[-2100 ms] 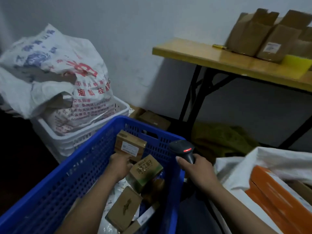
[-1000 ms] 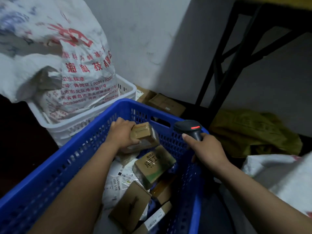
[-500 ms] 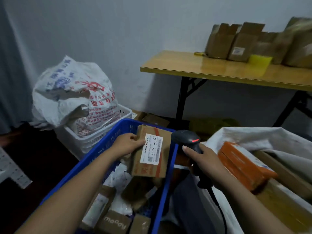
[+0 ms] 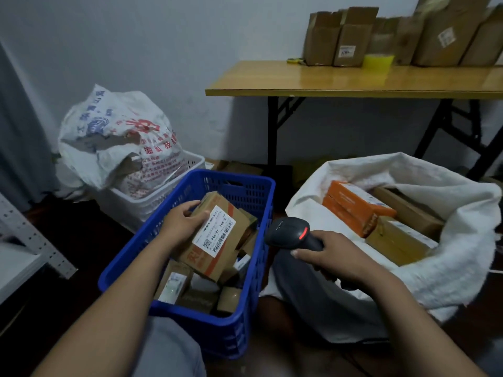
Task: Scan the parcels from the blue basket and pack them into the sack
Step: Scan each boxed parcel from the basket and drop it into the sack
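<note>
The blue basket (image 4: 130,268) stands on the floor in front of me with several small cardboard parcels inside. My left hand (image 4: 181,225) grips a brown cardboard parcel (image 4: 217,254) over the basket, its white barcode label facing up. My right hand (image 4: 330,255) holds a black barcode scanner (image 4: 290,233) with a red light on its head, just right of the basket's rim and pointing left toward the parcel. The white sack (image 4: 457,240) lies open on the right, holding orange boxes (image 4: 353,205) and brown boxes.
A white crate (image 4: 152,205) with a printed white bag (image 4: 117,137) sits behind the basket on the left. A wooden folding table (image 4: 353,80) with several cardboard boxes stands at the back right. A white metal shelf (image 4: 19,254) edges in from the left. My knees are below.
My left hand took a larger labelled parcel from the basket and lowered it to lie flatter, label up. The scanner moved closer to the label. My view swung up and back.
</note>
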